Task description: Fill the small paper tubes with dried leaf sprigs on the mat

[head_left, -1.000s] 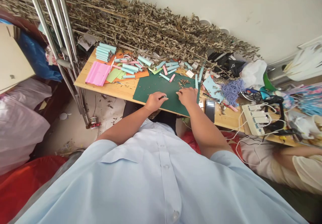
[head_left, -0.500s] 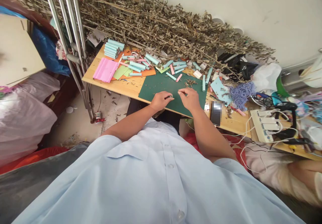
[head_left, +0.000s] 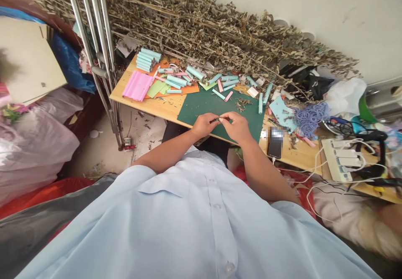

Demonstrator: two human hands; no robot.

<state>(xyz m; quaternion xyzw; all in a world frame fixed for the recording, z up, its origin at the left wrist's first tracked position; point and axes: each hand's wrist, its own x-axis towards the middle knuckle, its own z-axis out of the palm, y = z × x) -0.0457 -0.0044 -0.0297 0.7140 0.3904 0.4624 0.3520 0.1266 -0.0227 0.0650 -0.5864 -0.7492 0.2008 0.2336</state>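
My left hand [head_left: 205, 125] is closed over the front edge of a dark green cutting mat [head_left: 193, 105], thumb and fingers pinched around something small and dark that I cannot make out. My right hand [head_left: 235, 126] meets it fingertip to fingertip, also pinching at the same small item. Just beyond the hands lies a little heap of dried leaf bits [head_left: 243, 104]. A thin light-blue paper roll [head_left: 219, 94] and a pink paper roll [head_left: 228, 96] rest at the mat's far side. More blue paper rolls [head_left: 195, 72] lie scattered behind, some stacked at the left.
Long bundles of dried leafy stalks [head_left: 201, 32] line the wall. Pink paper [head_left: 137, 85] lies on the table's left, near metal crutches [head_left: 102, 57]. On the right are a phone [head_left: 275, 145], purple yarn [head_left: 310, 118] and a power strip [head_left: 336, 162] with trailing cables. Another person's arm shows far right.
My right hand has moved left and its fingertips now meet my left hand's; before, the hands were apart. The whole view has shifted slightly.
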